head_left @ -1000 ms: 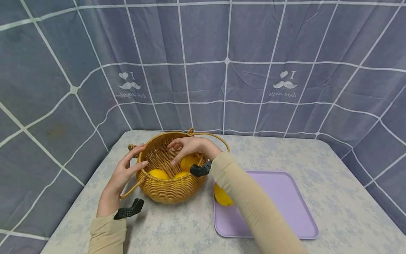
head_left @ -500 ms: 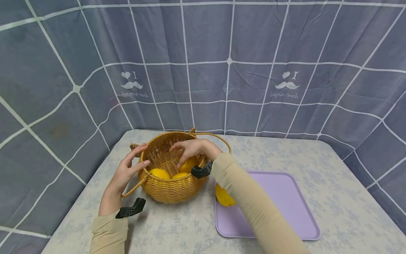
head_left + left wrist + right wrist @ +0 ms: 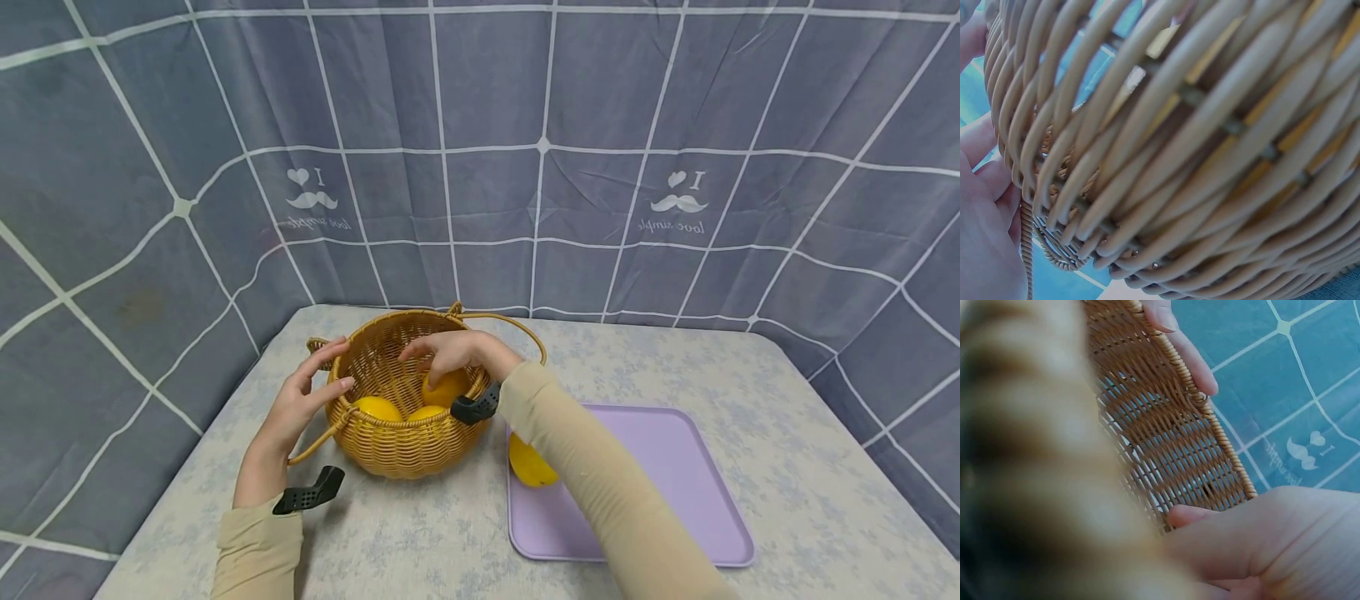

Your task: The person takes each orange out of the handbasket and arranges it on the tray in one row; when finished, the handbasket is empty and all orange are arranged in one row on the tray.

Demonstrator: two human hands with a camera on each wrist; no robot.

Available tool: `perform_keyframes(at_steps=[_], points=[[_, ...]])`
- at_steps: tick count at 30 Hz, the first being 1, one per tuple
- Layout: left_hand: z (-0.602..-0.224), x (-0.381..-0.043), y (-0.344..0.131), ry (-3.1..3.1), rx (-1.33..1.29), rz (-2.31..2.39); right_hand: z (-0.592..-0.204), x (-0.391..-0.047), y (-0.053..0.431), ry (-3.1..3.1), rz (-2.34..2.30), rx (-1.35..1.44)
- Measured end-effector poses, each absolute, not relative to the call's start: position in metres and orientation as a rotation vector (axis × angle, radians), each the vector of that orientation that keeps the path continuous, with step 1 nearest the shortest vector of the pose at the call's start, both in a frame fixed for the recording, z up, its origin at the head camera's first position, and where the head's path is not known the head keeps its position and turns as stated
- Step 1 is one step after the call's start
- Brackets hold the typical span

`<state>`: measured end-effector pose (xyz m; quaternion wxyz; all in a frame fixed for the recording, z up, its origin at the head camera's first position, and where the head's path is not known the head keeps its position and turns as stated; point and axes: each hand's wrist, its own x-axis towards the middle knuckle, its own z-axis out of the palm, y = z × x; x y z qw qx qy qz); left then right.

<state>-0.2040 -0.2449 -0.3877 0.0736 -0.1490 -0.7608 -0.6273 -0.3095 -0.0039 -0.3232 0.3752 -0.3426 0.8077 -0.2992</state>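
A round wicker basket (image 3: pixel 405 442) stands on the table with several yellow fruits in it. My left hand (image 3: pixel 303 396) grips its left rim, thumb near the inner side and fingers over the edge. Inside the basket, my right hand (image 3: pixel 453 350) hovers over a yellow-orange fruit (image 3: pixel 446 390), its thumb lowered onto that fruit and its fingers reaching left past it. Two more yellow fruits, a left one (image 3: pixel 377 407) and a middle one (image 3: pixel 426 412), lie behind the front rim. In the right wrist view, the basket's blurred near rim hides what lies under the right hand (image 3: pixel 1254 540).
A flat lilac tray (image 3: pixel 667 483) lies right of the basket, under my right forearm. One yellow fruit (image 3: pixel 531 464) rests on its left part, partly covered by the sleeve. The basket's thin handle (image 3: pixel 517 321) leans out toward the back right. A grey grid-patterned curtain (image 3: pixel 487 192) hangs behind.
My right thumb has come down and inward from a wider spread onto the yellow-orange fruit. The left hand and the basket keep nearly the same place.
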Motion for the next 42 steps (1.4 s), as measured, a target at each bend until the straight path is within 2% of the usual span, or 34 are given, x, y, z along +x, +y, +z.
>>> perform_keyframes(at_steps=[9,22,38,42], points=[[-0.388,-0.204,-0.245,-2.286,-0.445,-1.876,-0.327,-0.308,-0.005,2.185,-0.546,-0.934],[-0.388,-0.204,-0.245,-2.293,-0.432,-1.867,-0.332,-0.309,-0.008,2.184,-0.63,-0.984],[-0.387,-0.203,-0.244,-2.283,-0.438,-1.883,-0.334,-0.311,-0.009,2.349,-0.427,-0.972],[-0.387,-0.203,-0.244,-2.289,-0.43,-1.88,-0.33,-0.309,-0.008,2.356,-0.494,-0.975]])
